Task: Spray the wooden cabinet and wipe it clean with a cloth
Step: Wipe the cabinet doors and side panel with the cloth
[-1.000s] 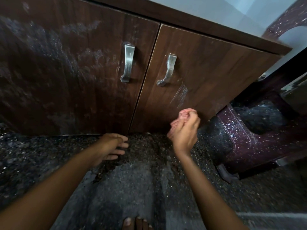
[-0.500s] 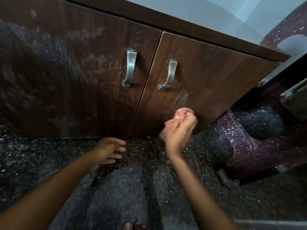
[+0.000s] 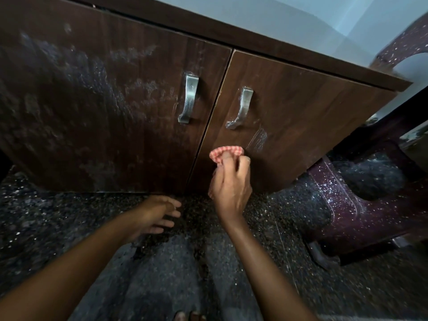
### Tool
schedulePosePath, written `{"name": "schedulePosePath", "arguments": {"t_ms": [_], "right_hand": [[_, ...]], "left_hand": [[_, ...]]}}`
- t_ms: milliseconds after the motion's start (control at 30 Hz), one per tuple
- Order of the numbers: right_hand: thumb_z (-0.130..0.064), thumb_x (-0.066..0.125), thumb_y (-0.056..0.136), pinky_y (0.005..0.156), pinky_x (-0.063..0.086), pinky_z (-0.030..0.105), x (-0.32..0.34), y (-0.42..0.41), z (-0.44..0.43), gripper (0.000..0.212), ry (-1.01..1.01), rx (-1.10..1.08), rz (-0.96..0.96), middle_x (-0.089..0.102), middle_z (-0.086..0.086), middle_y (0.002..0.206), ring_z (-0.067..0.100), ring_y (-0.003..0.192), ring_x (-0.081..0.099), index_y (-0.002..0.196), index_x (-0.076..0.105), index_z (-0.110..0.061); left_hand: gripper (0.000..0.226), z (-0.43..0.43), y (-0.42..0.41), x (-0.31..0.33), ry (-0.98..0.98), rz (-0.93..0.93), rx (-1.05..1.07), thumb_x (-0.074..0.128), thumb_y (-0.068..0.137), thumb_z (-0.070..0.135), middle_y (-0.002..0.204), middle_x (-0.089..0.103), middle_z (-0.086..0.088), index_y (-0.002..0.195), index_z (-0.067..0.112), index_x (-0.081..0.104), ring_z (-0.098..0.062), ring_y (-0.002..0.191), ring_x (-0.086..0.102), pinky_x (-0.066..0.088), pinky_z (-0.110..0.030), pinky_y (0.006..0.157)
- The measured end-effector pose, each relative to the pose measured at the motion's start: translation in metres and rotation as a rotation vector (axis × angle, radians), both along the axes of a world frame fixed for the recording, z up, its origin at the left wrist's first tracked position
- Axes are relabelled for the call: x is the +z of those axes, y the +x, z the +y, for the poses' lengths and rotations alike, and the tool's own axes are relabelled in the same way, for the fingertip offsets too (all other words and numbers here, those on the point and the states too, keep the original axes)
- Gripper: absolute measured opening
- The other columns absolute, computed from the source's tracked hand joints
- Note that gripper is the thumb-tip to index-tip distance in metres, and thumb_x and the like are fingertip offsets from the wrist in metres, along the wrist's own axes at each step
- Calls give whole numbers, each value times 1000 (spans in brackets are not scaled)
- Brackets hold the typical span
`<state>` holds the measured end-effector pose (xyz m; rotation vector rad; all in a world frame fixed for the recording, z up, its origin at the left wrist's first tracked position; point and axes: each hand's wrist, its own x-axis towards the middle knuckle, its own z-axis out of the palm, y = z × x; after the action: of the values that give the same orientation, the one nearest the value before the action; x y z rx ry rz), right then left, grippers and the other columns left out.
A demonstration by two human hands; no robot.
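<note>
Leftward shift of the cloth point(image 3: 228, 152) across the right door point(image 3: 301, 117) since a second ago: then directly under the white streak point(image 3: 258, 140), now left of it and just below the right handle point(image 3: 240, 107). Roughly the same low spot for the left hand point(image 3: 155, 216).

Fingers point(image 3: 243, 162) and thumb of the right hand point(image 3: 231, 188) bunched tight round the red-and-white checked cloth. A wad sticking out above the fingertips, more cloth showing at the hand's left edge. Back of the hand to the camera, raised before the lower part of the right door, close to the gap between the doors. Cloth pressed on the wood or just off it: cannot tell.

Left-hand fingers point(image 3: 171, 212) loosely spread, slightly bent, holding nothing. Palm down, low over the dark speckled floor point(image 3: 58, 228), just near of the cabinet point(image 3: 266, 49) base, below the door gap. Touching the floor or not: cannot tell.

Further out: two dark brown doors, one metal handle each.
- left door point(image 3: 104, 112): whitish blotchy film over most of it, left handle point(image 3: 188, 98) by its right edge.
- right door: mostly plain wood apart from the streak.

Far: pale wall point(image 3: 301, 19) above the cabinet top. Right: maroon speckled plastic chair point(image 3: 359, 216) just beside the cabinet. Near edge: toes point(image 3: 190, 317) on the floor.
</note>
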<state>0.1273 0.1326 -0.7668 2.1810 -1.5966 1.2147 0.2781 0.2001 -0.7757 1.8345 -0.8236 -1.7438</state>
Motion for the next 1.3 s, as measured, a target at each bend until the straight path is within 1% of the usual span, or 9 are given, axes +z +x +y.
{"name": "schedulePosePath", "arguments": {"t_ms": [167, 300, 433, 700, 767, 933, 1033, 1167, 1300], "right_hand": [[-11, 69, 79, 53, 49, 29, -9, 4, 2, 42, -11, 126, 220, 40, 6, 101, 30, 86, 56, 112, 47, -25], [-11, 65, 83, 53, 48, 28, -8, 3, 5, 34, 49, 89, -42, 54, 13, 97, 31, 80, 59, 108, 48, -25], [-14, 59, 87, 54, 44, 28, 26, 32, 4, 21, -86, 92, -250, 55, 12, 96, 24, 78, 60, 108, 54, -19], [-23, 46, 91, 61, 44, 28, -9, 26, 11, 24, 95, 74, -311, 50, 15, 102, 31, 84, 57, 114, 41, -21], [-22, 47, 90, 63, 37, 21, -3, 29, 12, 22, 72, 83, -333, 51, 14, 101, 29, 84, 57, 111, 42, -22], [-16, 56, 88, 57, 38, 20, 30, 42, 7, 24, -92, 123, -198, 47, 8, 101, 22, 80, 57, 110, 48, -20], [-17, 50, 88, 57, 47, 27, 16, 34, 4, 25, -70, 84, -103, 44, 7, 103, 26, 81, 59, 112, 45, -20], [-20, 41, 87, 59, 53, 35, -20, 20, 11, 25, 129, 16, -172, 52, 18, 102, 35, 87, 58, 112, 41, -18], [-19, 45, 90, 59, 48, 33, -1, 24, 10, 21, 79, 71, -233, 51, 14, 102, 29, 88, 55, 110, 41, -21]], "left_hand": [[17, 0, 2, -4, 17, -28, 20, 42, 95, 20, 95, 65, 4, 99, 26, 57, -16, 87, 60, 42, -24, 68], [18, 0, -2, -1, 0, -17, 16, 43, 96, 21, 99, 65, 2, 107, 23, 57, -18, 92, 60, 41, -26, 72], [17, 1, -1, 0, -1, -37, 12, 43, 95, 20, 103, 64, 1, 104, 24, 57, -18, 90, 60, 41, -25, 71], [19, 4, 5, 3, 7, -50, 43, 40, 97, 21, 105, 63, 0, 106, 23, 56, -19, 94, 59, 41, -27, 75], [19, 6, 6, 2, 5, -61, 39, 41, 97, 20, 105, 63, -1, 107, 22, 56, -20, 94, 59, 40, -28, 79], [17, 4, 4, -1, 16, -64, 31, 43, 95, 19, 101, 64, 2, 89, 29, 57, -16, 86, 59, 41, -28, 76], [19, 1, -1, -3, 10, -50, 14, 42, 96, 19, 95, 64, 6, 88, 27, 56, -13, 83, 60, 41, -27, 75], [17, 1, -7, -1, -1, -33, -8, 43, 95, 19, 94, 64, 6, 94, 28, 57, -14, 84, 60, 40, -24, 69], [17, -1, -11, 0, -48, -30, 14, 42, 96, 18, 103, 64, 0, 100, 26, 57, -14, 82, 60, 40, -26, 70]]}}
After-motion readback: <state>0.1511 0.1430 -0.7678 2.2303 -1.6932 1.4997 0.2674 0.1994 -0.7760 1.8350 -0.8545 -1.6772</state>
